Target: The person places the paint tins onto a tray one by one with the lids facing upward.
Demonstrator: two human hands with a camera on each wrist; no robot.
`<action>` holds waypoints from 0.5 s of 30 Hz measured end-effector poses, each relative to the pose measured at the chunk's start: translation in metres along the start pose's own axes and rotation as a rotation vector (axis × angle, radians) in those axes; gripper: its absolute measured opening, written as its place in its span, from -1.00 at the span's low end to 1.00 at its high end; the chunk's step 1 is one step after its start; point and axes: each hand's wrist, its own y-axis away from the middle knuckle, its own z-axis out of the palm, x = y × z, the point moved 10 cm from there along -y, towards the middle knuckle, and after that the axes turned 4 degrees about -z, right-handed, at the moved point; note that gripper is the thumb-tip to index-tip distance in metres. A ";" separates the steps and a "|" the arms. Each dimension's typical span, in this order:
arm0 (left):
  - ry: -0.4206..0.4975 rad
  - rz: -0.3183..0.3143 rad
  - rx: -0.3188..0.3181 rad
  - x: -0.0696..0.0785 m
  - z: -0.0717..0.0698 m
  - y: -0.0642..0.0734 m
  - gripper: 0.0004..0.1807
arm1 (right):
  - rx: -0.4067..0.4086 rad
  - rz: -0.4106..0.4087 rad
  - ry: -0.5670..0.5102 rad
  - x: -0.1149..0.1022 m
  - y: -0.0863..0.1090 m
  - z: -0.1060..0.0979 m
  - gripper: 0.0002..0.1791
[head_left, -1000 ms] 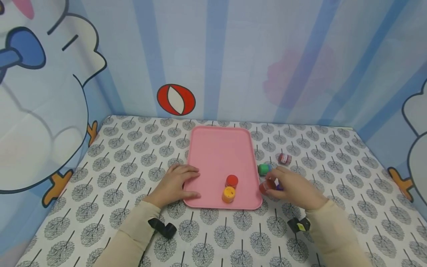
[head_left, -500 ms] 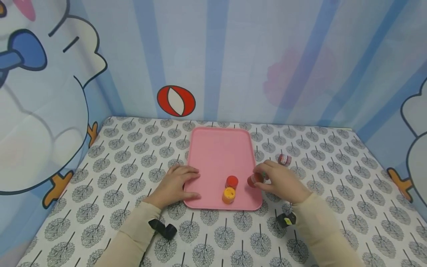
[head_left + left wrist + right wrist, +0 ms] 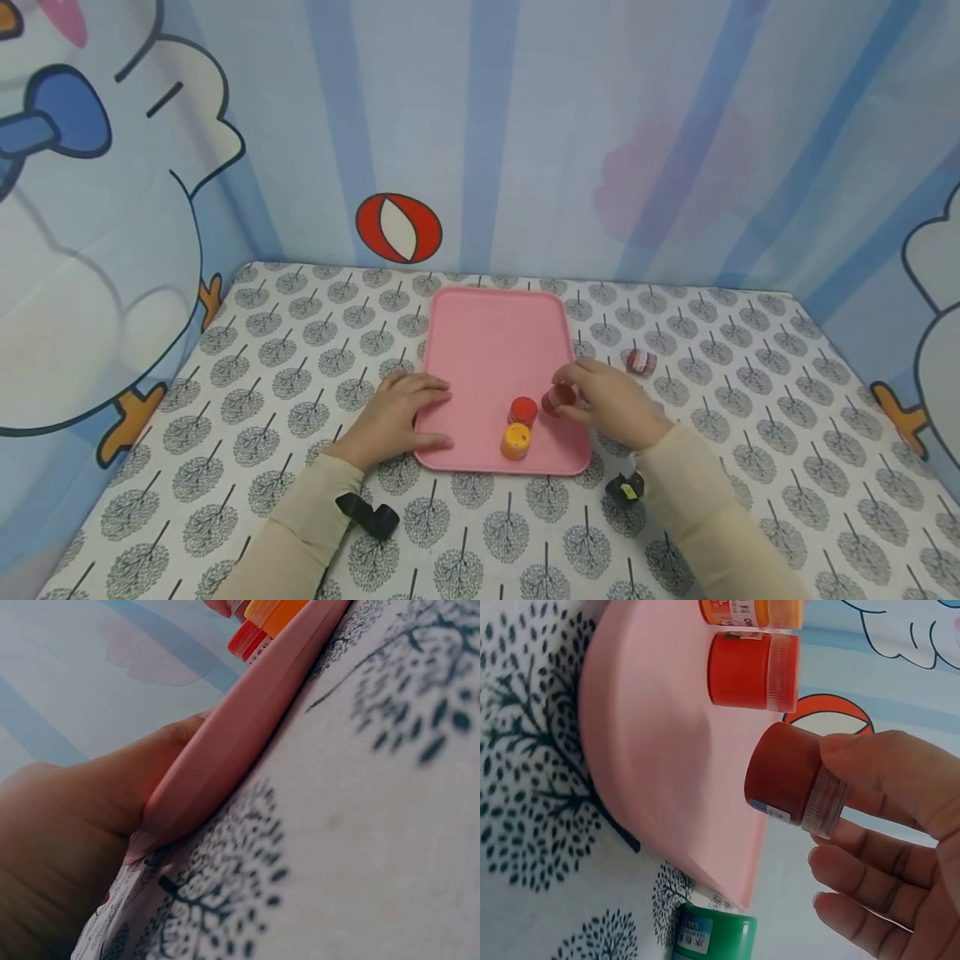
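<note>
My right hand (image 3: 618, 402) pinches a small reddish-brown paint jar (image 3: 784, 772) between thumb and fingers, low over the right part of the pink tray (image 3: 487, 342). In the right wrist view the jar tilts, its clear lid end toward my fingers. Just left of it in the head view stands a red paint jar (image 3: 522, 411), with a yellow-orange paint jar (image 3: 516, 442) in front of that one. My left hand (image 3: 397, 417) rests at the tray's left rim, fingers extended over the edge and thumb near the front corner.
Right of the tray, a dark red jar (image 3: 641, 362) lies on the tree-patterned cloth (image 3: 300, 450). A green jar (image 3: 718, 934) is beside the tray in the right wrist view, hidden by my right hand in the head view. A printed curtain (image 3: 540, 133) hangs behind the table.
My right hand has carried the brown paint jar left from outside the tray's right rim to over the tray, beside the red jar. The left hand has stayed in place.
</note>
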 end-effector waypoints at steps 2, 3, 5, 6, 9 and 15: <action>-0.001 0.003 0.002 0.001 -0.001 0.000 -0.25 | 0.001 -0.004 0.009 -0.001 -0.003 0.000 -0.64; -0.003 0.003 0.003 0.001 -0.002 -0.001 -0.25 | 0.000 -0.005 0.013 -0.001 -0.005 0.001 -0.65; -0.003 0.001 0.002 0.001 -0.002 0.000 -0.25 | -0.012 -0.009 0.013 -0.002 -0.009 0.003 -0.66; -0.003 -0.001 0.001 0.001 -0.002 0.000 -0.25 | -0.019 -0.009 0.014 -0.002 -0.010 0.004 -0.66; 0.001 -0.009 -0.008 0.000 0.000 0.001 -0.25 | -0.034 -0.003 0.014 0.000 -0.012 0.009 -0.68; 0.009 -0.007 -0.011 0.001 0.000 0.001 -0.24 | -0.032 0.003 0.023 0.001 -0.014 0.013 -0.66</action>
